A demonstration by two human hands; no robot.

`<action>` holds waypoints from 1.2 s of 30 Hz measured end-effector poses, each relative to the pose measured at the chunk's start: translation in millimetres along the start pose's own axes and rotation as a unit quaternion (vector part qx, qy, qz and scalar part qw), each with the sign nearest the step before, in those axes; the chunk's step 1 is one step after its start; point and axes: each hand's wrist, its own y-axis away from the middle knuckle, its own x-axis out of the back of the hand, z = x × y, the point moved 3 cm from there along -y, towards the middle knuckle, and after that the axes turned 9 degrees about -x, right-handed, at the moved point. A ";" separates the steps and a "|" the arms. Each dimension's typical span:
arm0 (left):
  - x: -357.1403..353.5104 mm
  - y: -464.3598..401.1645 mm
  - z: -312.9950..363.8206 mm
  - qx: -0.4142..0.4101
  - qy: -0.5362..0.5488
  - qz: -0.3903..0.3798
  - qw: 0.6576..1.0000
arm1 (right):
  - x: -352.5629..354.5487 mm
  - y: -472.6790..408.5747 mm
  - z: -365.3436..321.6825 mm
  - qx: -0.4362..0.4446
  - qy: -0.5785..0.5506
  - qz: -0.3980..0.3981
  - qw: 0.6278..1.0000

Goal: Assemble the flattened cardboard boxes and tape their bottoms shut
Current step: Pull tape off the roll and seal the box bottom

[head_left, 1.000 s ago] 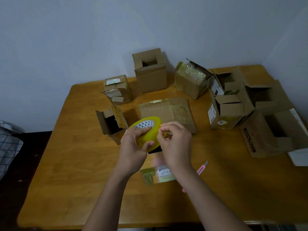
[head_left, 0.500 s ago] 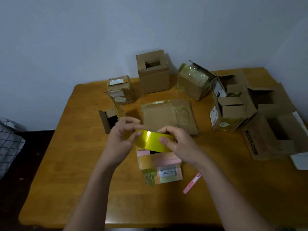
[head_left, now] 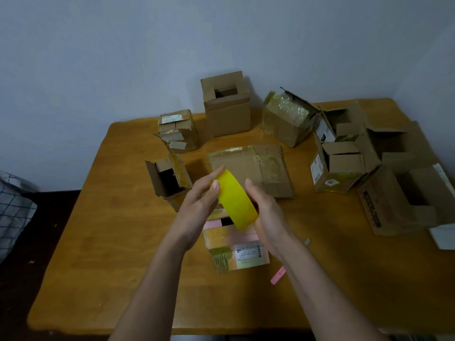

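Above the table (head_left: 103,242), tape roll (head_left: 235,199) (yellow) sits between both hands' grip.

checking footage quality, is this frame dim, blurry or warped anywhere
Head view: dim, soft light; glare only on the taped box; the yellow tape roll held between left hand and right hand reads clearly; wide-angle bowing curves the table edges; dark floor lower left.

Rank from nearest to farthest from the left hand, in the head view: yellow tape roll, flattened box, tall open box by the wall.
1. Yellow tape roll, held by the left hand.
2. Flattened box, just beyond.
3. Tall open box, at the far edge.
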 end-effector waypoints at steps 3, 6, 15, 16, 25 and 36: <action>-1.6 0.7 3.9 -0.026 -0.030 -0.010 0.999 | 1.6 0.0 1.1 -0.024 0.004 0.039 0.999; -3.6 0.2 8.3 -0.050 -0.064 -0.014 0.997 | 1.8 2.4 -1.3 -0.027 -0.014 0.042 0.999; -6.6 -2.8 14.9 -0.063 -0.106 -0.035 0.992 | 4.8 8.8 -8.2 0.017 -0.026 0.021 0.999; -6.8 -2.7 14.3 -0.067 -0.117 -0.035 0.990 | 5.9 8.5 -7.9 0.014 -0.030 0.021 0.999; -3.1 -4.8 14.3 -0.084 -0.163 -0.052 0.982 | 12.3 8.6 -2.2 -0.014 -0.094 -0.028 0.995; -1.8 -3.1 22.2 -0.077 -0.152 -0.034 0.985 | 7.4 15.9 -5.7 -0.007 -0.104 -0.015 0.994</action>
